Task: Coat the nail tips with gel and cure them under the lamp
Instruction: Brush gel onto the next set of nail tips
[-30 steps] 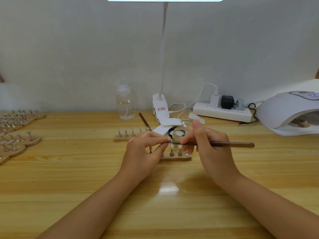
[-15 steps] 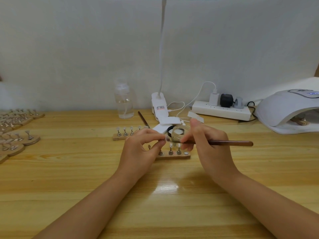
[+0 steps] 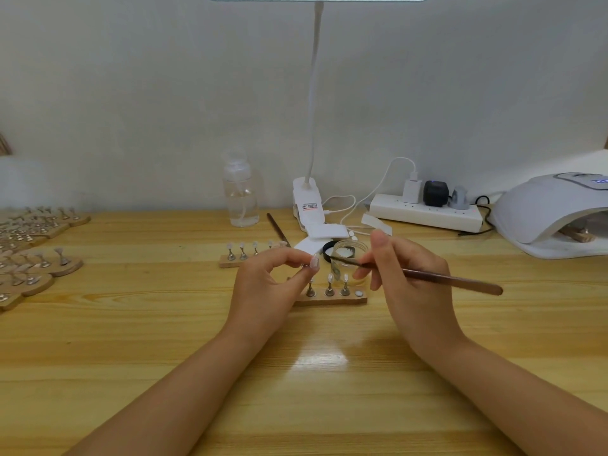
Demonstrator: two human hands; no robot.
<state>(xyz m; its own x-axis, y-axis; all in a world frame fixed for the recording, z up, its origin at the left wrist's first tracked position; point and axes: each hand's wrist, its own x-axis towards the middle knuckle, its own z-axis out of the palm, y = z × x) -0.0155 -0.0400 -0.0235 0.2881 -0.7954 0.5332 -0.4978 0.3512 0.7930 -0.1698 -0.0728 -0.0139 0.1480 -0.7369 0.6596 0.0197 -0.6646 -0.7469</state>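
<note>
- Since a second ago: brush (image 3: 427,274) drawn back from the nail tip (image 3: 315,261), bristle end now at the open mouth of the gel jar (image 3: 349,255); hands a little further apart.
- Left hand (image 3: 266,284): pinching the small stand with the nail tip on it between thumb and forefinger, raised just above the wooden holder (image 3: 330,300).
- Right hand (image 3: 411,284): fingers curled round the brush handle like a pen.
- Risk: too much gel picked up, so a drip onto the table (image 3: 131,340) or flooding over the tip's edge.
- Risk: bristles dragging the jar rim and tipping the light jar onto the three tips standing just beside it.
- Risk: pinch slipping or touching wet gel, smudging the coat.
- Risk: long delay before reaching the curing lamp (image 3: 552,215), well apart on the right; gel likely to run unevenly.
</note>
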